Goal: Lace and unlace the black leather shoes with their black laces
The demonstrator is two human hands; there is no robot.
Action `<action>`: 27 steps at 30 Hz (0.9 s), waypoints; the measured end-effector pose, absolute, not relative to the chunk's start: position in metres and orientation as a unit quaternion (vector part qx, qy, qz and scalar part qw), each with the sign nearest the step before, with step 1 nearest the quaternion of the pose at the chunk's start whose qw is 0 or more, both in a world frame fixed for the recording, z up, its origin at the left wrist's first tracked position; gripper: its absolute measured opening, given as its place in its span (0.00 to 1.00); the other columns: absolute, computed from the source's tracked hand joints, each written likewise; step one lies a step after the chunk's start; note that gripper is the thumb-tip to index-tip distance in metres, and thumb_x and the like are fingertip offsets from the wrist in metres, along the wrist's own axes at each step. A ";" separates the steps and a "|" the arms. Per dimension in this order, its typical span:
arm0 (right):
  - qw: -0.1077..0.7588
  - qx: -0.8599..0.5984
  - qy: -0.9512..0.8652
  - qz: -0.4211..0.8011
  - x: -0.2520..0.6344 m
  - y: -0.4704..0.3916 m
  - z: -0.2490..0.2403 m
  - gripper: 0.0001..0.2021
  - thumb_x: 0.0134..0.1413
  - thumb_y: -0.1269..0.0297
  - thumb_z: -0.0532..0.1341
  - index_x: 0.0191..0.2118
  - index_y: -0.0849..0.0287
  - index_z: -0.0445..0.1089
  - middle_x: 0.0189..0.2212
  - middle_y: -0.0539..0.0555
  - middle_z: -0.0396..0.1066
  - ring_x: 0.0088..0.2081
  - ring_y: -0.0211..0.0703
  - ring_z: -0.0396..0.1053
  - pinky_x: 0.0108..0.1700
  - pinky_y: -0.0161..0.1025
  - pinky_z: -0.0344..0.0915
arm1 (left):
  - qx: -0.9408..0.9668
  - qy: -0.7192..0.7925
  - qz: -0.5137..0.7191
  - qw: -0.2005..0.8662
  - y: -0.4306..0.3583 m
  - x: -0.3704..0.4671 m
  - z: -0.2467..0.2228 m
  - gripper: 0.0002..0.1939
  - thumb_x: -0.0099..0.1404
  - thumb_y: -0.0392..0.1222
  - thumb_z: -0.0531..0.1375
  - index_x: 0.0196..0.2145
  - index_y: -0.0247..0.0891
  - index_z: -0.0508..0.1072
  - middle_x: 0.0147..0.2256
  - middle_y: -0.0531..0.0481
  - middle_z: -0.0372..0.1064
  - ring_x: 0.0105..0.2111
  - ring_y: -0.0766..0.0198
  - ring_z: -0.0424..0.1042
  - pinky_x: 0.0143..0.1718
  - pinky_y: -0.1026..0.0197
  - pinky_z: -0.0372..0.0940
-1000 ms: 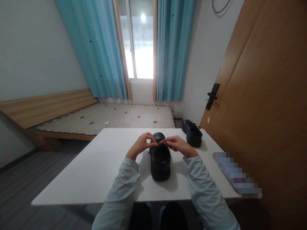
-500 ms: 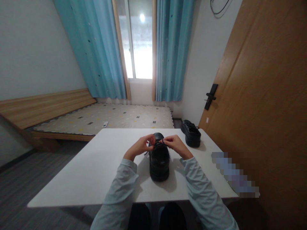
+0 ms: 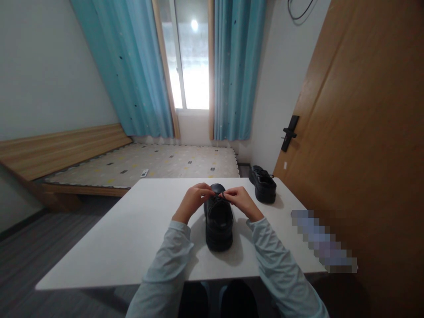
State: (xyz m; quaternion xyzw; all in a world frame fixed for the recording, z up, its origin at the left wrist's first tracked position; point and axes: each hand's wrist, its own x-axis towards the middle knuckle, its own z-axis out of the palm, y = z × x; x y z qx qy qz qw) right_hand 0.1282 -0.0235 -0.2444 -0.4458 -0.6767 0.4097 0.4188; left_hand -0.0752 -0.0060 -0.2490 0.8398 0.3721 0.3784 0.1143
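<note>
A black lace-up shoe (image 3: 219, 234) stands upright on the white table (image 3: 132, 238), its heel facing me and its toe toward the window. My left hand (image 3: 194, 201) comes in over the shoe's left side, with thumb and fingertips pinched at the shoelace (image 3: 217, 201) near the toe end. From the right, my right hand (image 3: 243, 201) pinches the lace too, a short way from the left fingertips. The dark lace barely stands out against the dark shoe, so its exact path is hard to make out.
A second black shoe (image 3: 265, 191) stands at the table's far right corner. A blurred-out flat item (image 3: 324, 243) lies along the right edge, beside the wooden door (image 3: 371, 132). Beyond the table is a bed (image 3: 165, 163) with a small white object (image 3: 145, 172) on it.
My left hand has gone from loosely curled, with thumb and fingers apart, to a pinch at the lace. My right hand keeps its pinch. The view has shifted slightly.
</note>
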 end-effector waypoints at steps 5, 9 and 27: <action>0.432 -0.439 -0.703 0.355 0.125 -0.021 -0.249 0.13 0.47 0.59 0.61 0.29 0.64 0.77 0.21 0.52 0.70 0.24 0.37 0.62 0.25 0.32 0.54 | 0.840 0.379 0.381 0.071 -0.007 -0.068 -0.253 0.09 0.60 0.34 0.60 0.35 0.43 0.79 0.38 0.46 0.74 0.38 0.60 0.72 0.42 0.58 0.66; 0.432 -0.448 -0.710 0.329 0.126 -0.020 -0.250 0.13 0.48 0.60 0.60 0.28 0.65 0.77 0.19 0.52 0.70 0.24 0.37 0.63 0.25 0.31 0.55 | 0.823 0.363 0.433 0.064 -0.006 -0.064 -0.257 0.05 0.58 0.36 0.63 0.32 0.40 0.79 0.34 0.47 0.74 0.34 0.63 0.73 0.38 0.62 0.68; 0.395 -0.487 -0.748 0.216 0.124 -0.028 -0.247 0.10 0.52 0.60 0.61 0.33 0.58 0.79 0.29 0.56 0.78 0.30 0.45 0.73 0.34 0.36 0.63 | 0.673 0.430 0.440 0.411 -0.008 -0.051 -0.256 0.15 0.50 0.47 0.66 0.28 0.30 0.79 0.27 0.45 0.76 0.29 0.60 0.72 0.33 0.61 0.64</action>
